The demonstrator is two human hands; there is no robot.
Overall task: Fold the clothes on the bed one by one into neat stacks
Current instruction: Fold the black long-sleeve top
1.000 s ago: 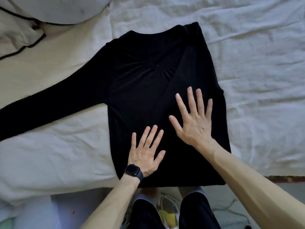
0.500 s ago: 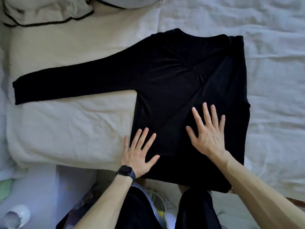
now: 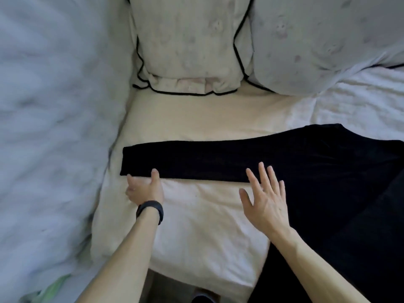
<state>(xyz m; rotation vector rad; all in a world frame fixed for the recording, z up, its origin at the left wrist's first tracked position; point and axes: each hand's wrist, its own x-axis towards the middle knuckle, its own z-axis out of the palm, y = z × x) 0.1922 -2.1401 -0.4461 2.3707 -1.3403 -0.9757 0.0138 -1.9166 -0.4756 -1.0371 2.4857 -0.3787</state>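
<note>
Now, left hand [image 3: 145, 190] pinching black sleeve [image 3: 196, 160] near cuff, right hand [image 3: 265, 202] spread over it

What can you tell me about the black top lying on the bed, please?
The black top is a soft, matte, dark fabric lying flat on the cream sheet. Its one visible sleeve stretches straight out leftward; the body runs off the right edge. The left hand pinches the sleeve's near edge by the cuff; the open right hand has fingertips over it near the shoulder.
</note>
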